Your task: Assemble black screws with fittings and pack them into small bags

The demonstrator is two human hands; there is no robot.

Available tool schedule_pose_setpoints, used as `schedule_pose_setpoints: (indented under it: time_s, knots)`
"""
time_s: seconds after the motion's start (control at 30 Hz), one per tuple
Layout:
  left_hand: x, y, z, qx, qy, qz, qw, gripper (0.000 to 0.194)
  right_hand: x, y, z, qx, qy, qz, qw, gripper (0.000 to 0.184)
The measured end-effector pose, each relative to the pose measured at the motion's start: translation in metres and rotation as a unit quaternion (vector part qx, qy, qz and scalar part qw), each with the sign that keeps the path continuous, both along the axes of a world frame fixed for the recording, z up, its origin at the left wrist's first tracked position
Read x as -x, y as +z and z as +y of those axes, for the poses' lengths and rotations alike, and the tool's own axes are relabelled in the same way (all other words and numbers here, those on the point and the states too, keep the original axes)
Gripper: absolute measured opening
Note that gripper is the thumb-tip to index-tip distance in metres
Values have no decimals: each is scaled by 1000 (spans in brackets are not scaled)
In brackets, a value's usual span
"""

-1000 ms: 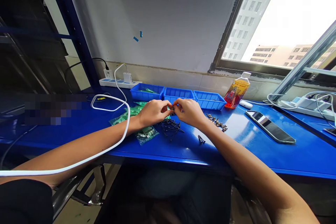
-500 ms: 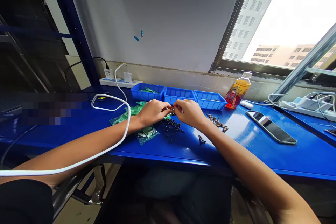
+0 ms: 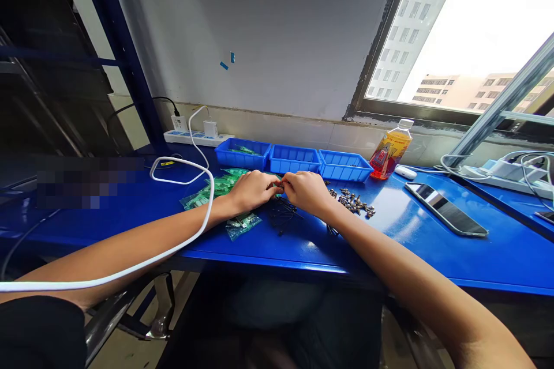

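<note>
My left hand (image 3: 255, 190) and my right hand (image 3: 307, 191) meet fingertip to fingertip above the blue table (image 3: 277, 251). Both are closed in a pinch around something small and dark, too covered by the fingers to name. Just below them lies a loose heap of black screws (image 3: 283, 212). A few more dark screws (image 3: 332, 230) show beside my right forearm. Right of my right hand, shiny metal fasteners (image 3: 355, 203) are scattered. Green plastic packets (image 3: 220, 184) lie behind my left wrist, and a clear bag of metal parts (image 3: 243, 226) lies in front of it.
Three blue bins stand along the back: the left bin (image 3: 242, 158) with green packets, the middle bin (image 3: 295, 166), the right bin (image 3: 345, 173). A drink bottle (image 3: 390, 150) and a phone (image 3: 445, 209) are on the right. A white cable (image 3: 210, 207) loops over my left forearm.
Both hands have come slightly down toward the table, still pinched together. My right hand has shifted a little left, showing more of the metal fasteners.
</note>
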State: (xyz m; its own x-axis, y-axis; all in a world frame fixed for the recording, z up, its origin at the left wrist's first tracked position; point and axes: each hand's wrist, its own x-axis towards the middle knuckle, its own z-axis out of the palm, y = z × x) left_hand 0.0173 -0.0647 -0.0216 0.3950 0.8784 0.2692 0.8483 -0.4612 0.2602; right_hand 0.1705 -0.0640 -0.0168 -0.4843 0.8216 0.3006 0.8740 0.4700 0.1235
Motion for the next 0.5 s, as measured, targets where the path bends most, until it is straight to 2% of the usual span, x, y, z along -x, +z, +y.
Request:
schedule_pose_setpoints:
  time_s: [0.27, 0.5]
  knots:
    - [1, -3, 2, -2, 18, -57, 998, 19, -1, -1, 1, -3, 12, -22, 1000, 33]
    - [1, -3, 3, 5, 16, -55, 998, 16, 0, 1, -2, -12, 23, -42, 999, 30]
